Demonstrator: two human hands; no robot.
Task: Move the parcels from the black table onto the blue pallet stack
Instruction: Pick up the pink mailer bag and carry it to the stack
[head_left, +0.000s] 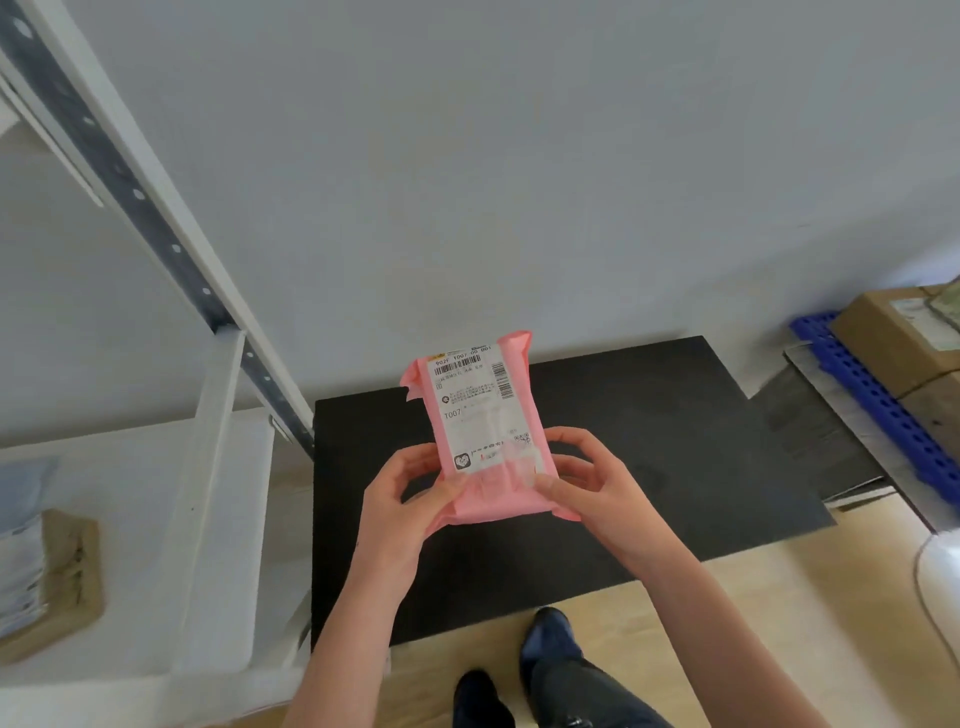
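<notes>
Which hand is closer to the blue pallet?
Right. The right hand grips the parcel at its lower right edge, on the side toward the pallet; the left hand grips the lower left edge, farther away.

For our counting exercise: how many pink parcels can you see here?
1. The pink parcel is held by the left hand and right hand over the black table. Others may lie out of view.

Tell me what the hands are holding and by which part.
The pink parcel, by its near end: the left hand grips the left corner, the right hand the right corner, thumbs on the labelled face.
</notes>
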